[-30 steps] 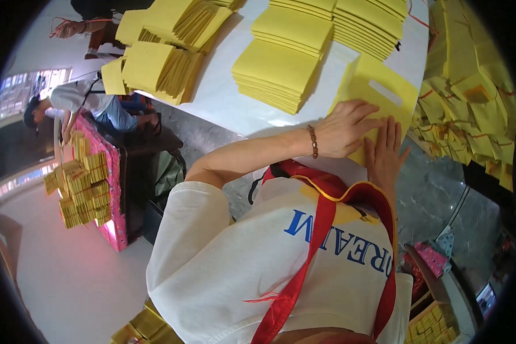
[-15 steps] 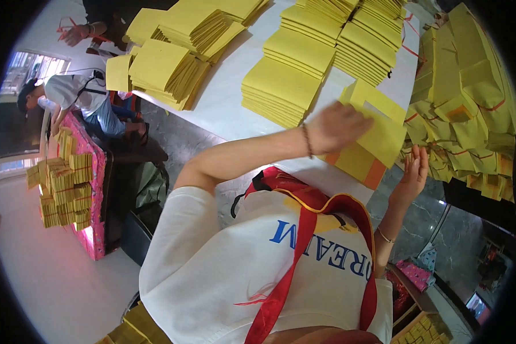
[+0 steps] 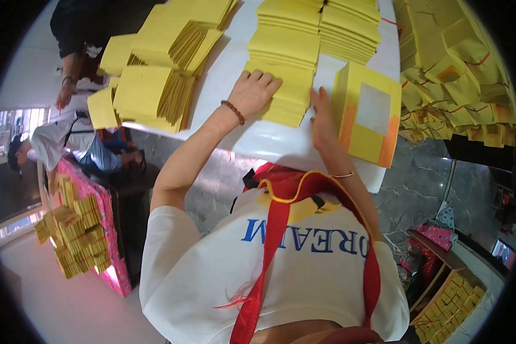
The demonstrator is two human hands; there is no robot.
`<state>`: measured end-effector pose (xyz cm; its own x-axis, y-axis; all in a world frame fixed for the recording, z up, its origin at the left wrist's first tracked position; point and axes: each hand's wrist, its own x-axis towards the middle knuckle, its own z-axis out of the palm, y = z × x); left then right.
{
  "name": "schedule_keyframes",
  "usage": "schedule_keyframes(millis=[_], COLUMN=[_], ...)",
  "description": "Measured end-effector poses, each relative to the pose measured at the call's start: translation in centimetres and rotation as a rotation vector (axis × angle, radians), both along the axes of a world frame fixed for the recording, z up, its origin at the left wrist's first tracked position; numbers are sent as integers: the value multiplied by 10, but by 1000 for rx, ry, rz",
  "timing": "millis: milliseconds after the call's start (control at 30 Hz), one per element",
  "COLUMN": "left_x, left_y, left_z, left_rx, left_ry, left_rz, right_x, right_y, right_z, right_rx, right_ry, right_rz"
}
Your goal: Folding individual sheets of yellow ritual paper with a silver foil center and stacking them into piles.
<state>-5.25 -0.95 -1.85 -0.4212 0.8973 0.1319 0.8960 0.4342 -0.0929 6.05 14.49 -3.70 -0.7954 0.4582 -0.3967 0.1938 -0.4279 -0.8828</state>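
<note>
A stack of folded yellow paper (image 3: 292, 86) lies at the front middle of the white-covered table (image 3: 269, 146). My left hand (image 3: 255, 92) is on its left part, fingers close together and curled down onto the paper; the thumb is hard to see. Just off the stack's right edge, my right hand (image 3: 322, 121) reaches up with its fingers stretched out, holding nothing. To the right of that hand lies a yellow folded paper piece (image 3: 361, 143) with orange bands and a pale rectangle on its face.
More yellow paper stacks stand behind (image 3: 284, 46) and at the table's left (image 3: 143, 86). Bundled yellow paper (image 3: 458, 86) tied with red strips fills the far right. At left, a person (image 3: 69, 137) is beside a pink-covered table (image 3: 112, 252) with stacks; another person's arm (image 3: 69, 69) shows behind.
My left hand has moved left from the paper piece with the pale rectangle onto the front stack. My right hand has come up and left, in over the table beside that stack.
</note>
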Motion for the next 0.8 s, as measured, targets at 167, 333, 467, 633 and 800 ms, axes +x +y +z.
schedule_keyframes(millis=[167, 333, 467, 633, 800], left_x=[-13, -14, -14, -19, -16], left_y=[-19, -46, -38, -39, -42], left_z=[-8, -70, -67, -59, -47], left_rx=[107, 478, 658, 679, 849], left_ry=[-499, -609, -1323, -1445, -1974], left_rz=[-39, 600, 738, 834, 709], right_x=[-17, -7, -7, -7, 1], right_y=[-11, -16, -9, -4, -11], right_z=[-64, -60, -58, -64, -53], right_rx=[-38, -135, -65, -61, -104], right_ry=[81, 118, 42, 55, 135], right_rz=[36, 28, 44, 113, 53])
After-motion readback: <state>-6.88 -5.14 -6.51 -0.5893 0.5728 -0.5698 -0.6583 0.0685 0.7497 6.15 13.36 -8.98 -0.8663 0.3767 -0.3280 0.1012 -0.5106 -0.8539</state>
